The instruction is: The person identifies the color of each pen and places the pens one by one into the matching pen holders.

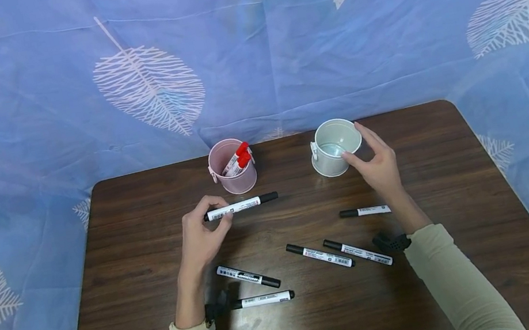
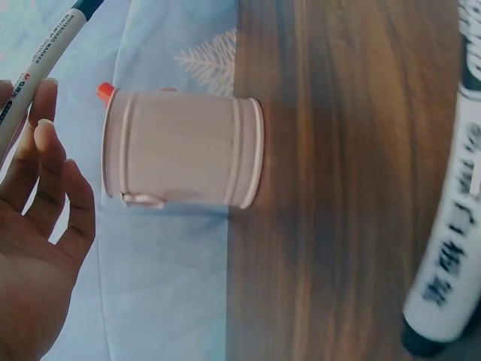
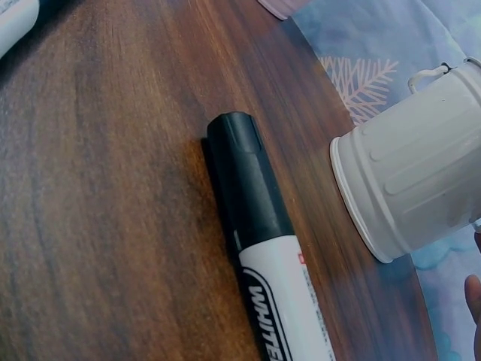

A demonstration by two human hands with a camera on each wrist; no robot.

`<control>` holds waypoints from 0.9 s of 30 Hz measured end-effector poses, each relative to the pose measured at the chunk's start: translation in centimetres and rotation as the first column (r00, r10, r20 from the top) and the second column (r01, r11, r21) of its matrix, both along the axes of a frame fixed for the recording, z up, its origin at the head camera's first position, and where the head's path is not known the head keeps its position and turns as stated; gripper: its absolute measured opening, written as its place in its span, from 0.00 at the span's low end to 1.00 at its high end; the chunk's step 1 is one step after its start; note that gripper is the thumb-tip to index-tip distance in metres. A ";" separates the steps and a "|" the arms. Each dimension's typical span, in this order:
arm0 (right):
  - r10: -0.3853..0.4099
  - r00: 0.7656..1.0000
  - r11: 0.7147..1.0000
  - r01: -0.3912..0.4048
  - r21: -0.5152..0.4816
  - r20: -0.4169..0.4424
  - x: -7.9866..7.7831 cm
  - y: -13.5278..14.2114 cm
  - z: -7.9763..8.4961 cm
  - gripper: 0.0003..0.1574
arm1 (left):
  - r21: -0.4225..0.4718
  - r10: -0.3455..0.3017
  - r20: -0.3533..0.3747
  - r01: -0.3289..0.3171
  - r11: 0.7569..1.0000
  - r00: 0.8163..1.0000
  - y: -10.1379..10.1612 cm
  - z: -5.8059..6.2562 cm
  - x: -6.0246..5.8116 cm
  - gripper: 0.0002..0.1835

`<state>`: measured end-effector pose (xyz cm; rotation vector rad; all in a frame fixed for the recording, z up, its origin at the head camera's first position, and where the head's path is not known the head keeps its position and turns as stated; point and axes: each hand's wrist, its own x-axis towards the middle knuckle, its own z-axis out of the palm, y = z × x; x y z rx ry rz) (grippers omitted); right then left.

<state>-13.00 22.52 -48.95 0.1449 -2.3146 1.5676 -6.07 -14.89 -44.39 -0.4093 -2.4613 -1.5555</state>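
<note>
My left hand (image 1: pixel 202 231) pinches a black-capped whiteboard marker (image 1: pixel 240 207) between thumb and fingers, holding it above the table just in front of a pink bucket (image 1: pixel 241 184). Two red-capped markers (image 1: pixel 243 161) lean inside that bucket. In the left wrist view the held marker (image 2: pixel 45 60) slants upward beside the pink bucket (image 2: pixel 180 150). On the other side, my right hand (image 1: pixel 379 166) grips a small white bucket (image 1: pixel 332 165) at its right, thumb at the front and a finger at the rim. Most of this hand is out of the right wrist view, which shows the white bucket (image 3: pixel 413 165).
Several black-capped markers lie on the brown table (image 1: pixel 128 258): one near the right wrist (image 1: pixel 364 211), two in the middle (image 1: pixel 321 254) (image 1: pixel 360 253), two by the left forearm (image 1: pixel 247 276) (image 1: pixel 266 299). A blue leaf-print cloth (image 1: pixel 237 64) hangs behind the table.
</note>
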 end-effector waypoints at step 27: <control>-0.003 1.000 1.000 0.003 0.000 -0.016 -0.1 -0.1 0.0 0.41 | 0.056 -0.081 -0.079 0.086 0.995 0.994 2.8 -2.2 -3.7 0.08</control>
